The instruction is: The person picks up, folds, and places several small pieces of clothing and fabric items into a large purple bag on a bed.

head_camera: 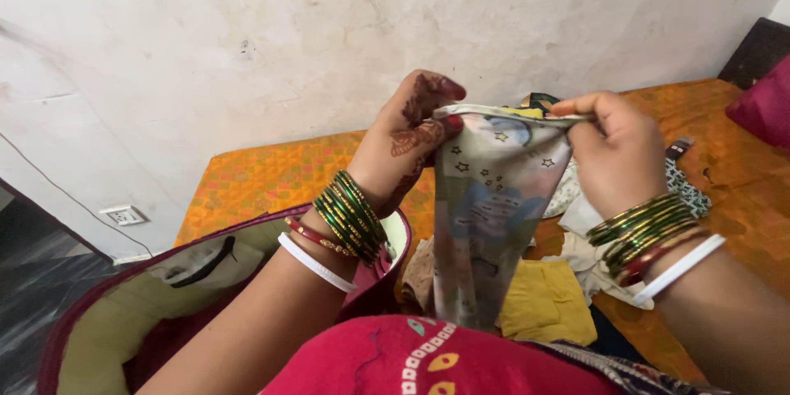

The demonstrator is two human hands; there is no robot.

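Both hands, left hand (415,136) and right hand (617,152), pinch a star-printed pale cloth (490,206).

Both arms reach up in front of the body. The left hand (415,136) is lifted high, with the thumb and fingers pinched shut. Dark red patterns cover its back. The right hand (613,152) is at the same height, also pinched shut, knuckles facing up. The two hands are near each other. Each wrist has bangles.
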